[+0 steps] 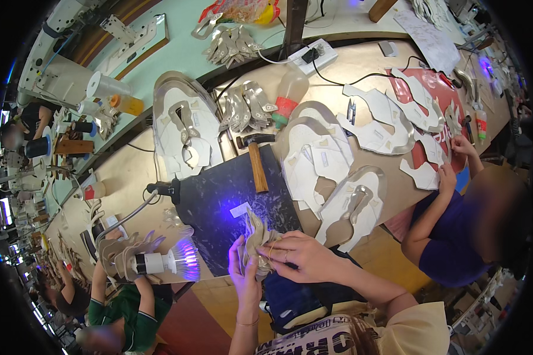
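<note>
Head view | both left hand [244,273] and right hand [299,255] grip one crumpled beige leather shoe piece [257,239] | one wooden-handled hammer [256,160] far behind on dark mat [219,201]

Long tan workbench [361,65] beside green table [189,53], violet lamp [183,260].

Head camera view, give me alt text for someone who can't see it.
Both hands, left hand and right hand, hold a beige shoe-upper piece at the edge of a dark work mat. A hammer lies on the mat, with pale cut shoe pieces beside it.
</note>
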Available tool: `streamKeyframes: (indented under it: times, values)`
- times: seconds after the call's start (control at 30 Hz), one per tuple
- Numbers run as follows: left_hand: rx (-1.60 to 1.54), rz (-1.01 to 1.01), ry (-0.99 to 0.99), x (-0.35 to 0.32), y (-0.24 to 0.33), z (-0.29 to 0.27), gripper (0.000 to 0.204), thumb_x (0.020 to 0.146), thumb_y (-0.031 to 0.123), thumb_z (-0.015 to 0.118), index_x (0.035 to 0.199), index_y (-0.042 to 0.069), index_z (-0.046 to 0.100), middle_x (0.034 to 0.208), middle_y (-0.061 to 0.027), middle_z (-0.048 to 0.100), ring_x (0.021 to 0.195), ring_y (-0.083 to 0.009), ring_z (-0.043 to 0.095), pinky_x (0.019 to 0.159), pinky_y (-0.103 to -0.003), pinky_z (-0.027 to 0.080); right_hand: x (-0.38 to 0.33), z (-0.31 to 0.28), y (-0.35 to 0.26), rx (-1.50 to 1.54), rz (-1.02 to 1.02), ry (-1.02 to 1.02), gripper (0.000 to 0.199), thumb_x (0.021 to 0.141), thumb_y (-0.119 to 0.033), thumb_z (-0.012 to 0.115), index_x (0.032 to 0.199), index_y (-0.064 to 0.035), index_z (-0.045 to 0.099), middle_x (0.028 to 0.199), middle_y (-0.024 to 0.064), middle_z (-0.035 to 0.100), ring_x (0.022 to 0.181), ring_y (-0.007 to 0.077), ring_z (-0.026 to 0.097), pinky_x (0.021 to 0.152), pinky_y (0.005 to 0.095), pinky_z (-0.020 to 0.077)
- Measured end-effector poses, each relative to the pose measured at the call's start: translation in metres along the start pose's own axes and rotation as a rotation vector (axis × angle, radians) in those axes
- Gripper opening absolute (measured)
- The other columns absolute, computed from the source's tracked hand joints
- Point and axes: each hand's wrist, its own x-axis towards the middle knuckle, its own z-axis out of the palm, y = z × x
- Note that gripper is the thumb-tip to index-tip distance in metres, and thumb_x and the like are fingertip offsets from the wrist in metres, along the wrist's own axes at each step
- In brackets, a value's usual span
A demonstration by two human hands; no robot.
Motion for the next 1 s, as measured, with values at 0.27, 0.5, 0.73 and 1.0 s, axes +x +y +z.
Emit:
streamKeyframes:
  times: [0.27, 0.5, 0.73, 1.0]
  values:
    - [0.27, 0.112, -0.086, -0.002, 0.001, 0.01, 0.061, 0.082, -0.004, 0.068, 0.136, 0.002, 0.041, 0.122, -0.0097, 0.057, 0.11, -0.0161, 0.058, 0.094, -0.031, 0.05, -0.003, -0.003, -0.006, -0.101, 0.136, 0.089, 0.05, 0.084, -0.012, 0.067, 0.133, -0.0054, 0.058, 0.08, 0.0042, 0.069, 0.073, 0.0184, 0.064, 0.094, 0.0353, 0.044]
    - [0.379, 0.1, 0.039, -0.002, 0.006, 0.019, 0.06, 0.082, -0.006, 0.063, 0.138, 0.002, 0.042, 0.126, -0.0098, 0.056, 0.116, -0.0166, 0.055, 0.1, -0.03, 0.045, 0.002, -0.004, -0.005, -0.269, 0.092, 0.297, 0.05, 0.082, -0.006, 0.071, 0.13, -0.0064, 0.06, 0.069, 0.0015, 0.061, 0.06, 0.0181, 0.057, 0.081, 0.0351, 0.0461]
    - [0.228, 0.043, 0.027, -0.004, 0.002, 0.026, 0.06, 0.085, -0.009, 0.058, 0.141, 0.003, 0.039, 0.121, -0.0093, 0.058, 0.106, -0.0134, 0.059, 0.089, -0.026, 0.05, 0.005, 0.005, -0.019, -0.235, 0.126, 0.077, 0.062, 0.083, -0.006, 0.066, 0.141, 0.0036, 0.045, 0.075, 0.0081, 0.06, 0.07, 0.0229, 0.06, 0.077, 0.035, 0.0464]
    - [0.304, 0.12, -0.113, -0.003, 0.002, 0.016, 0.077, 0.081, 0.002, 0.075, 0.144, 0.004, 0.03, 0.124, -0.0128, 0.055, 0.114, -0.0191, 0.057, 0.098, -0.033, 0.048, 0.0, -0.007, -0.022, 0.016, 0.296, -0.083, 0.063, 0.086, -0.002, 0.063, 0.146, -0.0078, 0.043, 0.096, 0.0164, 0.068, 0.079, 0.0322, 0.067, 0.072, 0.0394, 0.0546]
